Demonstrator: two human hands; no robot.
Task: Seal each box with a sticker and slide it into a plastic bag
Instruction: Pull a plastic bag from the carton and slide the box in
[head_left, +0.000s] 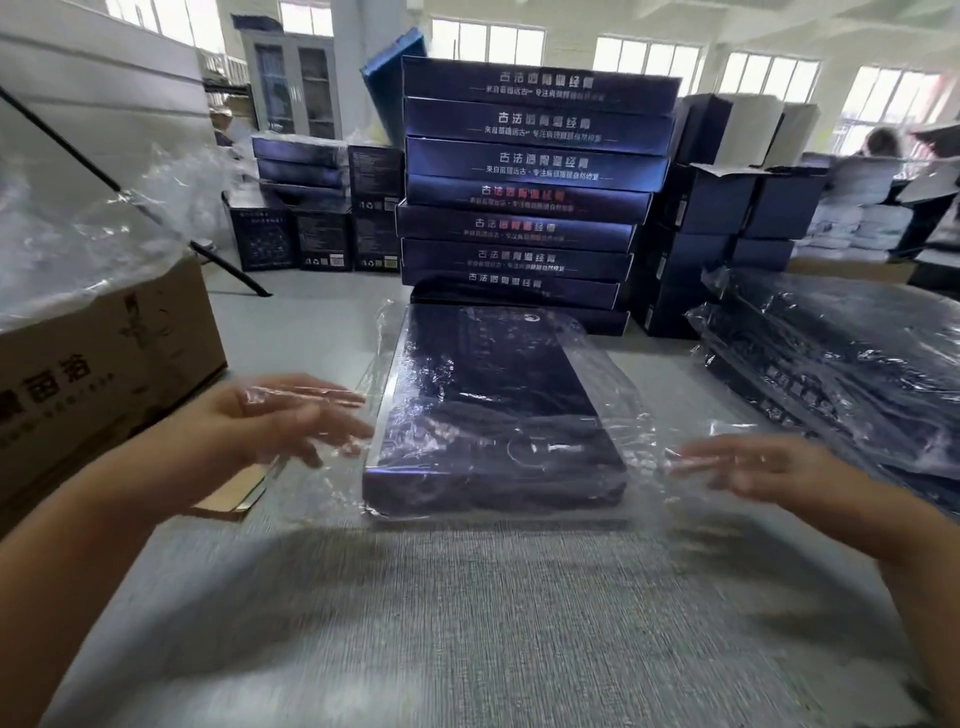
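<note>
A flat dark blue box (493, 410) lies on the grey table (467, 623) inside a clear plastic bag (644, 447) whose loose film spreads out on both sides. My left hand (291, 421) hovers at the box's left edge with fingers straight, partly under or against the film. On the right side, my right hand (763, 467) has straight fingers touching the bag's loose edge. Both hands are motion-blurred. Neither hand grips the box.
A tall stack of blue boxes (530, 197) stands behind the bagged box. Bagged boxes (841, 364) pile up at the right. A cardboard carton (104, 364) with plastic bags sits at the left. More dark boxes stand at the back. A person stands far right.
</note>
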